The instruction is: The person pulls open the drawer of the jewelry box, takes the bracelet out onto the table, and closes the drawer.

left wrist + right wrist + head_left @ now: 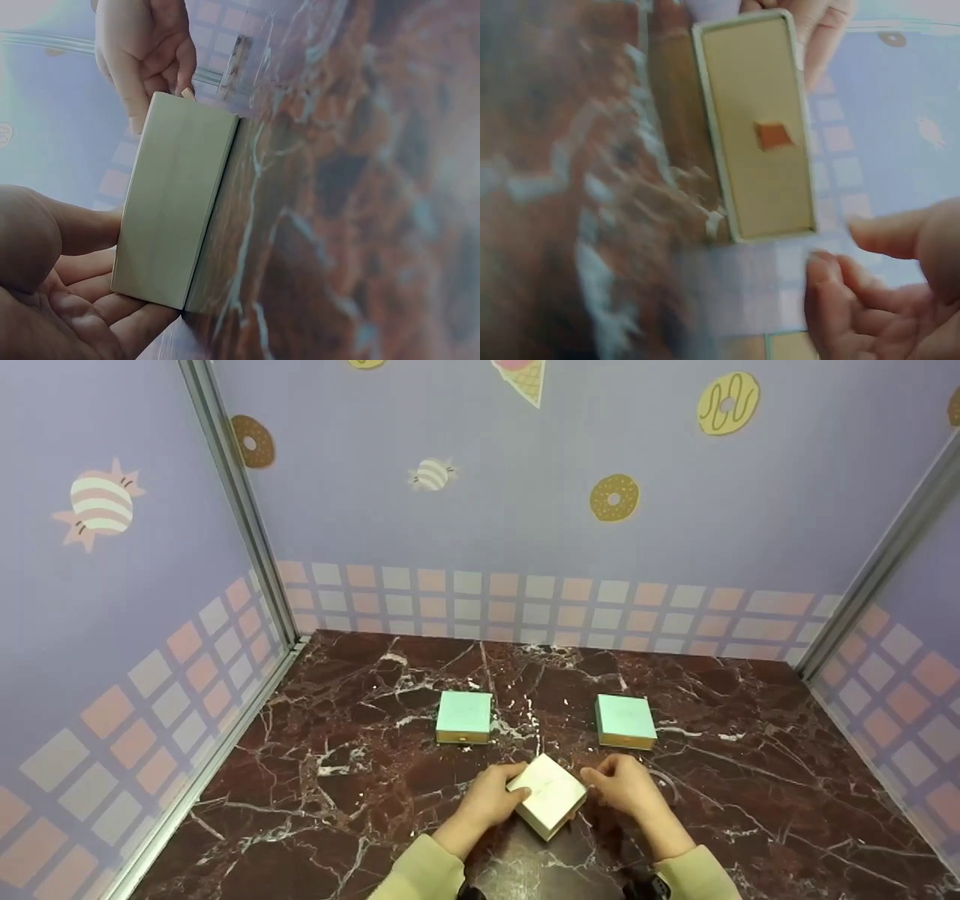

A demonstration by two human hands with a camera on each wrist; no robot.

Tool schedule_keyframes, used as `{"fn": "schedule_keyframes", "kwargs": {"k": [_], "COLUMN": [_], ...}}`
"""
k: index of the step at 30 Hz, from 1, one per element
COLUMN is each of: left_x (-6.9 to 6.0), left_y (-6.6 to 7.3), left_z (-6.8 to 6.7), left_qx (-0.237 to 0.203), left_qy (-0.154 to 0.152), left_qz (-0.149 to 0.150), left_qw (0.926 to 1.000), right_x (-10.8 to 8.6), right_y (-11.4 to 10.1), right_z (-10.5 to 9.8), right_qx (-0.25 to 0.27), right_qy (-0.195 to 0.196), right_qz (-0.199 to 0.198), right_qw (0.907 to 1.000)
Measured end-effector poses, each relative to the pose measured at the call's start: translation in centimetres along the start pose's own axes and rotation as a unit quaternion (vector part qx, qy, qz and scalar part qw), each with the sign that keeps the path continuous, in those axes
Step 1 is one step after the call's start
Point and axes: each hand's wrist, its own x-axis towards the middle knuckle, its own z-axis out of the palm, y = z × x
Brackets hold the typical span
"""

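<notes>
A cream drawer box (547,793) sits turned corner-on at the front middle of the table. My left hand (491,795) grips its left side, thumb on the top edge and fingers along the side in the left wrist view. The box's tan drawer front (750,180) faces right, with a small orange-brown pull tab (774,136) at its middle. Beside that end is my right hand (619,786). Its thumb and forefinger stand apart with nothing between them, a small gap from the box in the right wrist view.
Two mint-topped boxes with gold-brown fronts stand farther back, a left one (464,714) and a right one (626,720). The dark red marbled table (337,810) is bounded by a patterned back wall (510,525) and side walls.
</notes>
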Motion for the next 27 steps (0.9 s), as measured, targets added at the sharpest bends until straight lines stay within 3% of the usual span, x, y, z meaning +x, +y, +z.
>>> {"fn": "schedule_keyframes", "kwargs": {"k": [5, 9, 16, 22, 27], "left_x": [0.0, -0.1, -0.2, -0.2, -0.3], "left_y": [0.1, 0.1, 0.1, 0.2, 0.2], "left_z": [-0.1, -0.2, -0.3, -0.5, -0.4], "left_qx": [-0.003, -0.001, 0.003, 0.002, 0.004], "left_qy": [-0.001, 0.0, -0.011, -0.015, -0.015], "left_qz": [-0.003, -0.005, -0.002, 0.007, -0.006], "left_qw": [1.0, 1.0, 0.9999, 0.9999, 0.9999], "right_x": [-0.2, 0.0, 0.0, 0.0, 0.0], "right_y": [0.1, 0.2, 0.3, 0.2, 0.1], "right_z": [-0.4, -0.2, 0.4, 1.1, 1.5], "right_qx": [0.021, 0.055, 0.083, 0.082, 0.056], "right_qy": [-0.121, -0.166, -0.159, -0.115, -0.071], "right_qz": [0.006, -0.004, -0.01, -0.008, -0.006], "right_qw": [0.9924, 0.9846, 0.9836, 0.9899, 0.9959]}}
